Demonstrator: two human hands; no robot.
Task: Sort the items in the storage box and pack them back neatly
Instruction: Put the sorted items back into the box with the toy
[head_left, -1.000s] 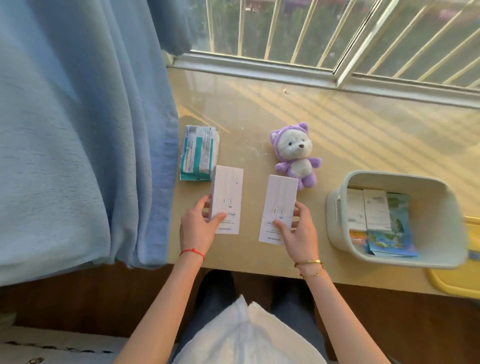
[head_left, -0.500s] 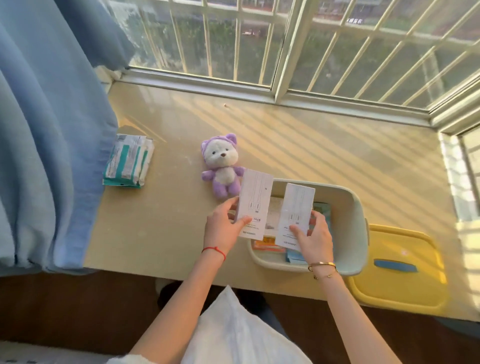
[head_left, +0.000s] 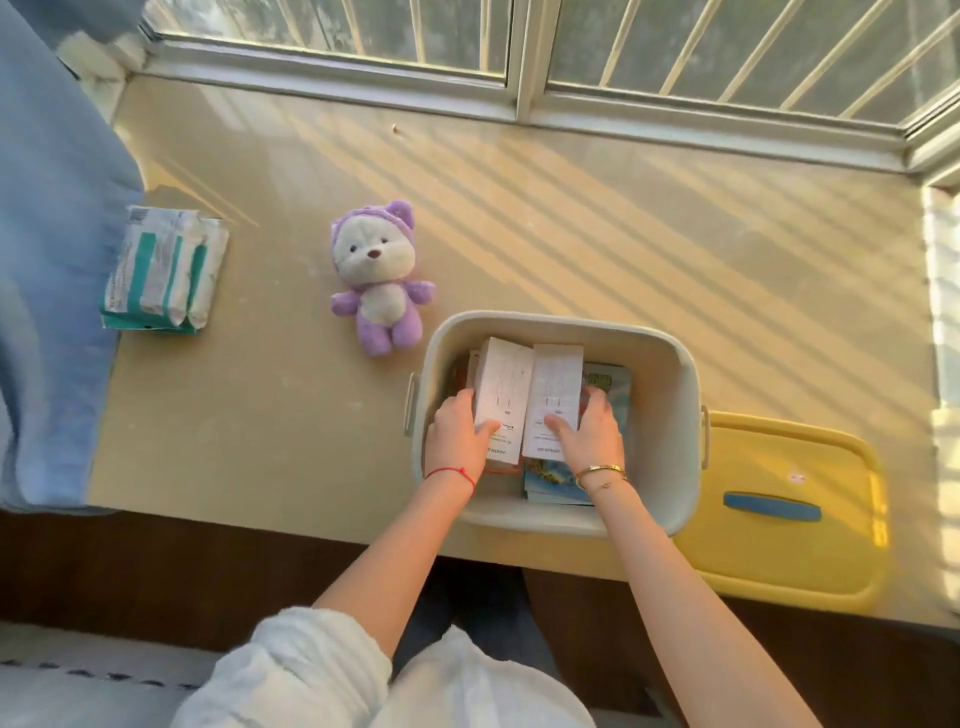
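inside the storage box (head_left: 670, 374), left hand (head_left: 460, 436) clamped on the near end of one white carton (head_left: 501, 395), right hand (head_left: 587, 434) clamped on the near end of the other white carton (head_left: 556, 397). both cartons side by side, long edges touching, lying over the flat booklets (head_left: 556, 480) on the box floor. best lowered level and together, pressed toward the left wall, leaving room at the right for what waits outside. worth keeping the long edges flush so neither tips onto the other, and easing the fingers out sideways, not upward. out on the bench (head_left: 571, 234), purple plush bear (head_left: 376, 278) just beside the box, tissue pack (head_left: 163, 267) well apart at the left, yellow lid (head_left: 789, 506) at the right, not yet needed.
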